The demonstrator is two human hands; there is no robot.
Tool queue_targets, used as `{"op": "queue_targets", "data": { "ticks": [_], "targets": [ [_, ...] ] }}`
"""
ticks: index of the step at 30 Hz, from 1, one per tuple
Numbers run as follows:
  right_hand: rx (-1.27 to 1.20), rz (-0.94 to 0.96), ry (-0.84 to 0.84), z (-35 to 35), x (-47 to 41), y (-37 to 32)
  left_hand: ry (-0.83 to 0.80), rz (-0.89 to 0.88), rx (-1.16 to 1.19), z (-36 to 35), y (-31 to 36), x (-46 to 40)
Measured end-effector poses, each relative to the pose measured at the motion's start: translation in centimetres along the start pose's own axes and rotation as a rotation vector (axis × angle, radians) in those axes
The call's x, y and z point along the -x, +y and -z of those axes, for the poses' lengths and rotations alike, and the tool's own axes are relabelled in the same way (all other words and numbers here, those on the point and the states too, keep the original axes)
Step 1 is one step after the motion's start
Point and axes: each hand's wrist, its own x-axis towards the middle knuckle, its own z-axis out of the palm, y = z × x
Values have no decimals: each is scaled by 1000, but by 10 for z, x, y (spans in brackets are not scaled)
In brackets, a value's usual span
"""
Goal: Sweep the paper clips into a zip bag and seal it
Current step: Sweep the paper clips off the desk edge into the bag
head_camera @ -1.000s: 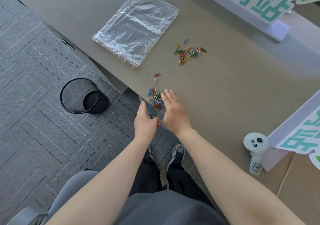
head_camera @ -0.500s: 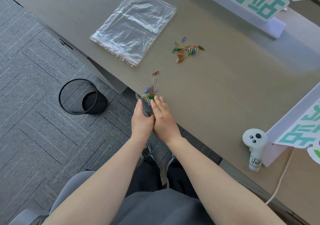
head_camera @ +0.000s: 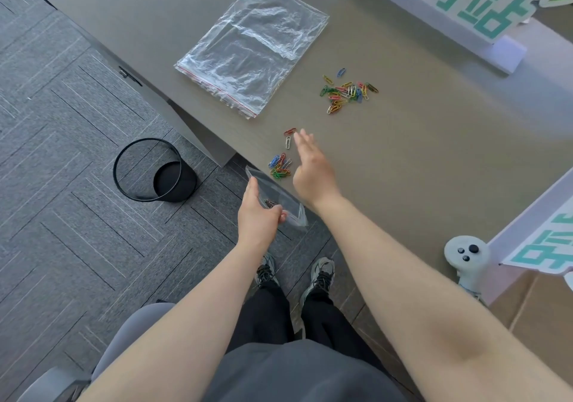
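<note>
— Holding anything, those hands?
— The left hand (head_camera: 259,215) grips a small zip bag (head_camera: 279,198) at the surface (head_camera: 434,160) edge, a few clips inside. The right hand (head_camera: 311,169) is flat, fingers straight, beside the near paper clips (head_camera: 280,166).
— Other clips?
— Two loose clips (head_camera: 289,137) by its fingertips; a far pile (head_camera: 347,91) near the stack of bags (head_camera: 254,45).
</note>
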Motion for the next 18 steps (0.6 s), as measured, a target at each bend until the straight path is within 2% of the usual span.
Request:
{"op": "queue_targets", "data": {
  "ticks": [7, 18],
  "targets": [
    [165, 99, -180, 1, -39, -4, -32, 24, -44, 6, 0, -6],
    [247, 305, -194, -21, 10, -1, -18, -12, -27, 7, -2, -17]
  ]
}}
